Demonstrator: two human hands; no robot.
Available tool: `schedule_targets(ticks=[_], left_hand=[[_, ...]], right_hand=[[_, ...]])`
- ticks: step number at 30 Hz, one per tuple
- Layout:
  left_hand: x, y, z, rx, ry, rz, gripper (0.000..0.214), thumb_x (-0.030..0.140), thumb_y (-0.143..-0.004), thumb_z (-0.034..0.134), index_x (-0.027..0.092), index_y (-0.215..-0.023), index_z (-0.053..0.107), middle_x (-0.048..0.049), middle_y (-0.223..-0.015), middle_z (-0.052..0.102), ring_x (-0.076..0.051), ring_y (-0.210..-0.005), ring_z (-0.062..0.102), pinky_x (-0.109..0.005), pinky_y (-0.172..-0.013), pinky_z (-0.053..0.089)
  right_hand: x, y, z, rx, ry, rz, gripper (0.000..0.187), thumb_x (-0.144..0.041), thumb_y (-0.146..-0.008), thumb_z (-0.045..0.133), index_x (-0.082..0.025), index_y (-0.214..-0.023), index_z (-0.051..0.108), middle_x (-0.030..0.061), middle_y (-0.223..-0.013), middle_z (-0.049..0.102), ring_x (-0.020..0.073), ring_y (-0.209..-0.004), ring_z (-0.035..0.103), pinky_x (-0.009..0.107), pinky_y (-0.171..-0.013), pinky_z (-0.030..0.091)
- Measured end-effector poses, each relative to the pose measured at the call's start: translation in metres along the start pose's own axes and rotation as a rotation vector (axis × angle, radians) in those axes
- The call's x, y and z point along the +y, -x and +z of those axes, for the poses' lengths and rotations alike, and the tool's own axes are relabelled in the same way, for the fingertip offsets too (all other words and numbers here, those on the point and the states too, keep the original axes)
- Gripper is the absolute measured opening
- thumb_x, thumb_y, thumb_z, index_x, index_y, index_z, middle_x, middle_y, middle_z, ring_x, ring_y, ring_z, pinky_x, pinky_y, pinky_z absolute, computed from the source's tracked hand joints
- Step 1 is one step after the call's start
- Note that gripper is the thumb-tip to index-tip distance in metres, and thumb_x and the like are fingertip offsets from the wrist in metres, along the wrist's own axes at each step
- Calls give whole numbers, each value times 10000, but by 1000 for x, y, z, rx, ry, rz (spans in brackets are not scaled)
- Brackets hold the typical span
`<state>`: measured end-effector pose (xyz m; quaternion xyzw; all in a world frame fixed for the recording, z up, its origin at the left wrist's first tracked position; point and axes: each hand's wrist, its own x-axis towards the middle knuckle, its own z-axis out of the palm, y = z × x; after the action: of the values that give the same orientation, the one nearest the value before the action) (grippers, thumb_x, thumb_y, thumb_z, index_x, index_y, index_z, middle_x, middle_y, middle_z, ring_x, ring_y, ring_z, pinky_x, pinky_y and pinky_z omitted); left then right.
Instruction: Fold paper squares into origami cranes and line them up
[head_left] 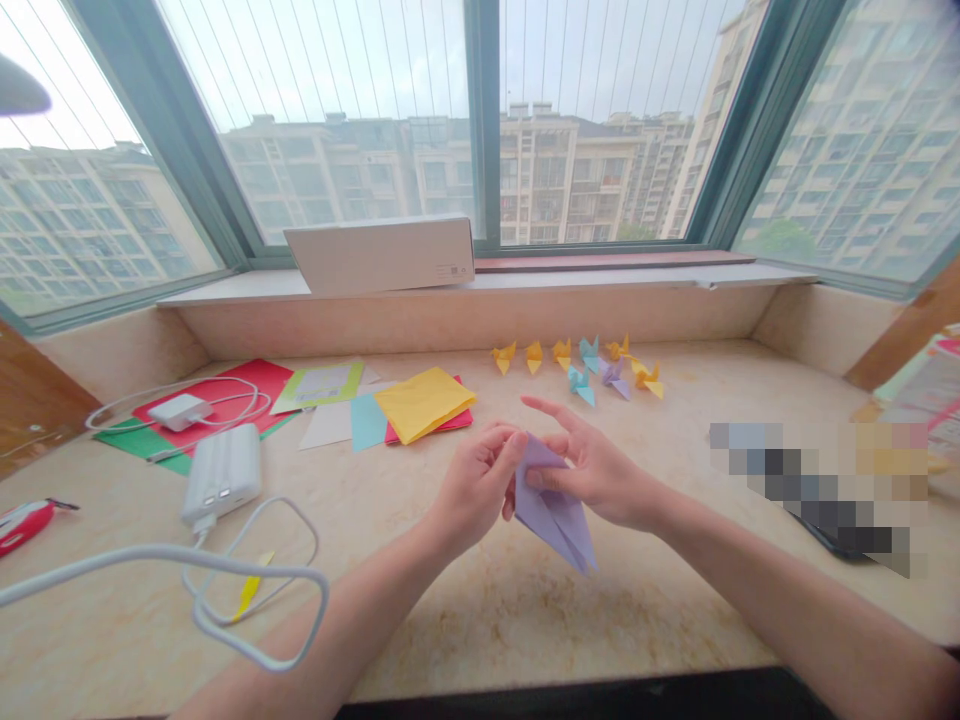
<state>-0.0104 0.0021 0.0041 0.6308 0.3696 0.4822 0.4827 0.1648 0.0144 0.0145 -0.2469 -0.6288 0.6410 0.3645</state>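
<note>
A folded piece of lavender origami paper is held up above the stone counter, its pointed end tilted down and to the right. My left hand pinches its upper left edge between thumb and fingers. On the other side, my right hand grips it with the thumb across its front, while the index finger sticks out to the upper left. The fingers behind the paper are partly hidden. Beyond my hands stand several small folded paper cranes: yellow ones, blue ones and a purple one.
Left of my hands lie a yellow folded paper and red sheets. Nearer are a white power bank, a looping white cable and a red-handled tool. A white box stands on the window ledge. A blurred-out dark object lies right.
</note>
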Motion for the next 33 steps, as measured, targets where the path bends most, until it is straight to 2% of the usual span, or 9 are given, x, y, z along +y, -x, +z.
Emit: schedule_targets(ticks=[8,15,20,28,33], left_hand=[[-3,1,-1,16,-50,70,439,487,-977,489,125,-753,597,3,-864,503,-24,-376,532,-161,-296,379],[4,2,2,45,-67,87,430,465,-976,501,120,-744,611,1,-876,496,-12,-362,523,-155,-278,379],[8,1,2,76,-67,69,396,456,-945,551,117,-760,637,-1,-878,524,-9,-354,524,-141,-267,369],[8,2,1,146,-95,89,349,423,-946,555,122,-826,683,-19,-894,566,-6,-354,516,-145,-291,382],[6,1,-2,191,-116,109,472,438,-948,541,134,-596,618,-40,-772,610,-37,-401,501,-152,-298,389]], right_hand=[[-2,2,3,24,41,-23,783,-214,-861,714,-259,-1504,269,7,-884,735,180,-745,735,283,-648,555],[0,3,1,57,139,-33,753,-191,-875,685,-259,-1512,289,23,-919,725,197,-832,730,314,-730,555],[-1,3,3,44,121,-23,765,-199,-872,681,-262,-1517,273,25,-916,722,207,-827,735,323,-723,560],[3,4,0,77,273,-49,736,-162,-869,654,-274,-1510,309,8,-893,708,191,-845,691,314,-742,526],[1,3,0,85,305,-32,744,-169,-865,655,-266,-1514,304,13,-896,703,185,-826,674,298,-712,506]])
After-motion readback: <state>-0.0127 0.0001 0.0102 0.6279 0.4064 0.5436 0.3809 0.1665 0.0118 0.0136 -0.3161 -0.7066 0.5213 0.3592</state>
